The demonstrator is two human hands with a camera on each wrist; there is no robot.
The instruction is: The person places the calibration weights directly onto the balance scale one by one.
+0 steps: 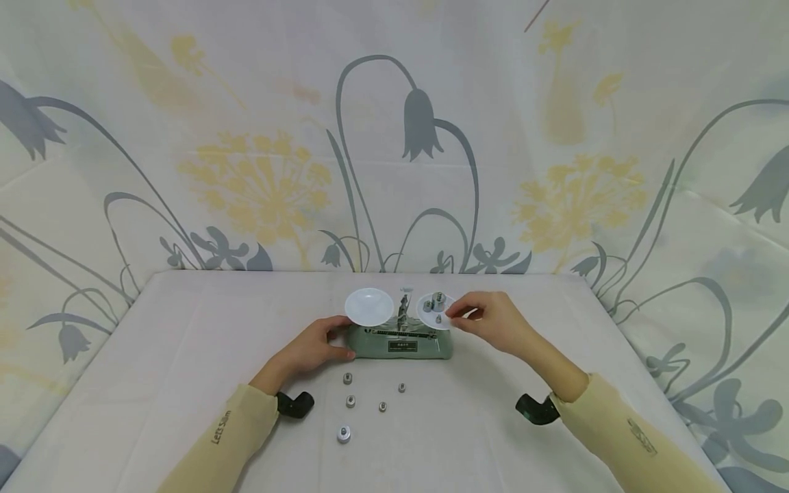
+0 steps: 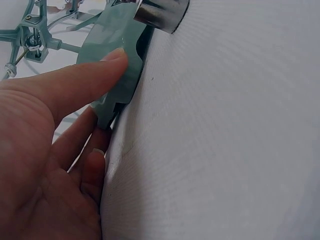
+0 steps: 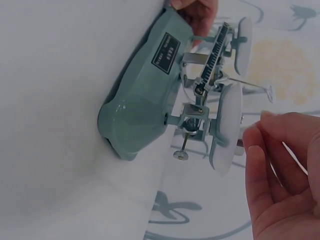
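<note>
A green balance scale [image 1: 399, 346] stands mid-table with two white pans. Its left pan [image 1: 368, 306] is bare. Three small metal weights [image 1: 438, 299] sit on the right pan [image 1: 422, 316]. My left hand [image 1: 342, 339] grips the left end of the base [image 2: 117, 55], thumb [image 2: 100, 70] on its front face and fingers beneath. My right hand [image 1: 453, 315] hovers at the right pan's rim [image 3: 227, 127] with fingers curled and thumb and forefinger [image 3: 270, 117] close together; no weight shows between them.
Several loose metal weights [image 1: 350, 401] lie on the white cloth in front of the scale, the largest one [image 1: 343, 433] nearest me. One weight [image 2: 160, 12] lies beside the base. A flowered cloth backdrop [image 1: 394, 137] rises behind the table.
</note>
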